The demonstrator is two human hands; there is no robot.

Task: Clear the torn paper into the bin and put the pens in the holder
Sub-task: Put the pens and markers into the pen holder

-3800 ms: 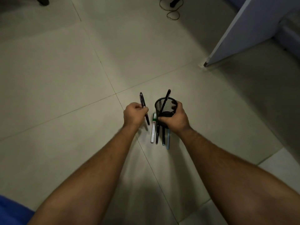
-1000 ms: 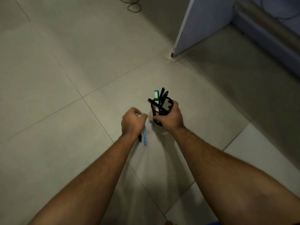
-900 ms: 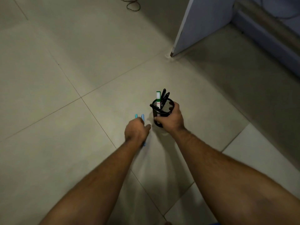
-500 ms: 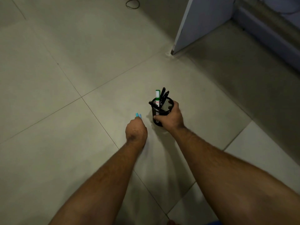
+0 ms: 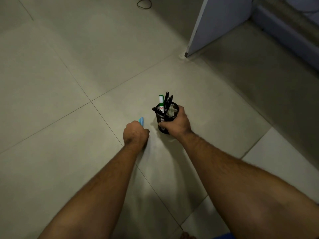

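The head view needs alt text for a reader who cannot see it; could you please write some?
Seen from above, the right hand grips a black mesh holder of pens on a tiled floor, while the left hand closes on blue pens beside it.

One black mesh holder (image 5: 167, 118) is in view. It contains one white marker with a green cap (image 5: 161, 103) and what look like three black pens (image 5: 167, 100), though they overlap and the count is uncertain. Two light-blue pens (image 5: 141, 120) show outside the holder. Two hands appear.
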